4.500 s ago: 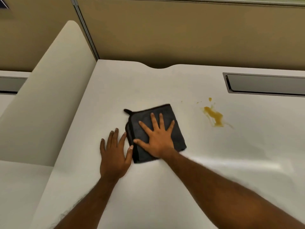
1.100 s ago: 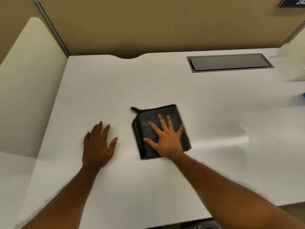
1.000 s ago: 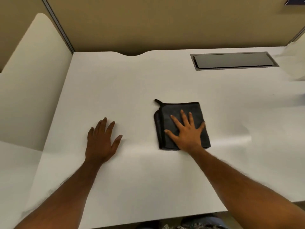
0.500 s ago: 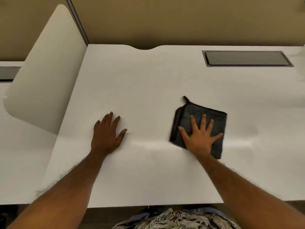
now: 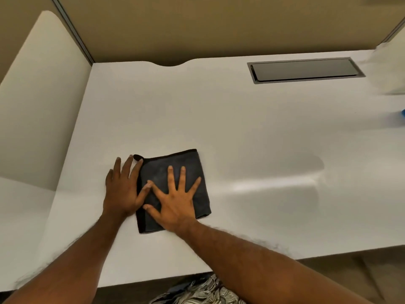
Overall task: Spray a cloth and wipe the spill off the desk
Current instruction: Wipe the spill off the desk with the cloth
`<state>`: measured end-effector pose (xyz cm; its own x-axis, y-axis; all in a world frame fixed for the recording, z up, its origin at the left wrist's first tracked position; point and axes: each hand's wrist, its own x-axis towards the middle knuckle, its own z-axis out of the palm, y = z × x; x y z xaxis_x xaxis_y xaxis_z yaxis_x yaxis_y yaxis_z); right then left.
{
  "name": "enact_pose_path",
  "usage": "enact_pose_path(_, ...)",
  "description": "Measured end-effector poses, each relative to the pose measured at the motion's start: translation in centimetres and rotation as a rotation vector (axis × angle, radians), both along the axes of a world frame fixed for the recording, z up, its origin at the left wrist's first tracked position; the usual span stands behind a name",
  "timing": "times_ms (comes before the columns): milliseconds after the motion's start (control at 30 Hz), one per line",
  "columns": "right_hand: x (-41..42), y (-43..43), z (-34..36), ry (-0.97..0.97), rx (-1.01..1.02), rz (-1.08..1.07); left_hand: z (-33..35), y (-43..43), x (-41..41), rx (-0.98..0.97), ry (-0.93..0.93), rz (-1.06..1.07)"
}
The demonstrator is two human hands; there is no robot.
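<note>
A dark grey folded cloth [image 5: 175, 170] with a small loop at its far left corner lies on the white desk [image 5: 252, 132], left of centre. My right hand [image 5: 175, 200] presses flat on the cloth, fingers spread, not gripping. My left hand [image 5: 122, 189] lies flat on the desk against the cloth's left edge, its thumb resting on the cloth. No stain shows on the desk surface. A small blue object [image 5: 402, 113] is cut off at the right edge; I cannot tell what it is.
A dark rectangular cable hatch [image 5: 304, 70] is set into the desk at the back right. A white side panel [image 5: 41, 102] rises on the left and a tan partition wall [image 5: 197, 25] stands behind. A blurred pale object [image 5: 392, 69] sits at the far right.
My right hand has slid the cloth left across the desk until it meets my left hand. The yellow-brown spill seen 4.5 s ago is no longer visible.
</note>
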<state>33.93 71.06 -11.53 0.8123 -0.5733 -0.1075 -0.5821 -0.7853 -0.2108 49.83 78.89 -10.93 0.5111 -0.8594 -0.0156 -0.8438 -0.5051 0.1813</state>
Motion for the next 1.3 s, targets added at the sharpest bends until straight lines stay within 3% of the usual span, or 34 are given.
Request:
enact_pose_path(200, -2.9, -3.6, -0.4, 0.026, -0.030, 0.041, 0.1, -1.9, -1.8, 0.016, 0.005, -0.033)
enact_pose_path(667, -15.5, -15.3, 0.7, 0.090, 0.009, -0.324, 0.0, -10.9, -8.9, 0.040, 0.040, -0.144)
enact_pose_path(1300, -26.6, -27.0, 0.6, 0.100, 0.027, -0.360, 0.5, -24.6, -22.1, 0.034, 0.014, -0.288)
